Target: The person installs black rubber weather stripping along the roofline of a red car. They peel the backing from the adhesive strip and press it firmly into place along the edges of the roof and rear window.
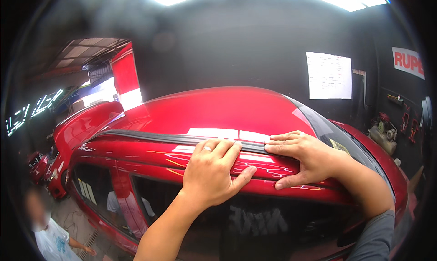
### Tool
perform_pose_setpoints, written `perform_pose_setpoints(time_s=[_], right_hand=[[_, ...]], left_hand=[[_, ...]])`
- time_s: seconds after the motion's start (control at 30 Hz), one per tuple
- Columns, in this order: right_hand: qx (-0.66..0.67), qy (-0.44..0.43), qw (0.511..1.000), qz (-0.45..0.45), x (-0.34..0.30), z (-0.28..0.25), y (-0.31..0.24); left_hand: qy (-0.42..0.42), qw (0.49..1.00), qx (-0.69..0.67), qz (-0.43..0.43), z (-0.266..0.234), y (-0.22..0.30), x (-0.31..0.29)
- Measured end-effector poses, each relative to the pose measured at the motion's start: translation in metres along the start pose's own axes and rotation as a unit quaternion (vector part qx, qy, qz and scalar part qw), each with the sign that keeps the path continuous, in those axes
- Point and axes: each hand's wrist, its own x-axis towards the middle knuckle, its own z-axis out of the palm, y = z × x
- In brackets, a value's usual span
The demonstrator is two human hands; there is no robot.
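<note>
A long black rubber trim strip [150,136] runs along the side of a glossy red car roof [218,111]. Toward its rear end, at the left, the strip curves downward. My left hand [210,172] lies over the strip near mid-roof, its fingertips on the black rubber and its thumb apart on the red paint. A ring shows on one finger. Just to its right, my right hand [307,157] rests its outstretched fingertips on the strip, thumb spread lower on the roof edge. Neither hand wraps round anything. Part of the strip is hidden beneath my fingers.
Below my hands are the car's dark side windows [259,220]; the windshield [327,129] slopes away at right. A person in a white shirt [57,243] stands at lower left. A red rear spoiler [86,120] rises at left. A compressor-like machine [383,133] stands by the dark wall.
</note>
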Motion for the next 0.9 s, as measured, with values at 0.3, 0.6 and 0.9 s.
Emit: perform_pose_setpoints(time_s=[0.3,0.6,0.9], right_hand=[[-0.169,0.022,0.985,-0.009,0.036,0.006,-0.031],[-0.099,0.107,0.989,0.019,0.052,0.040,-0.038],[-0.131,0.101,0.984,0.064,0.074,0.029,-0.053]], left_hand=[[-0.003,1.000,0.004,-0.001,0.003,-0.008,-0.001],[0.050,0.997,0.011,-0.051,-0.003,-0.046,-0.017],[0.032,0.992,0.034,-0.119,-0.026,-0.069,-0.032]])
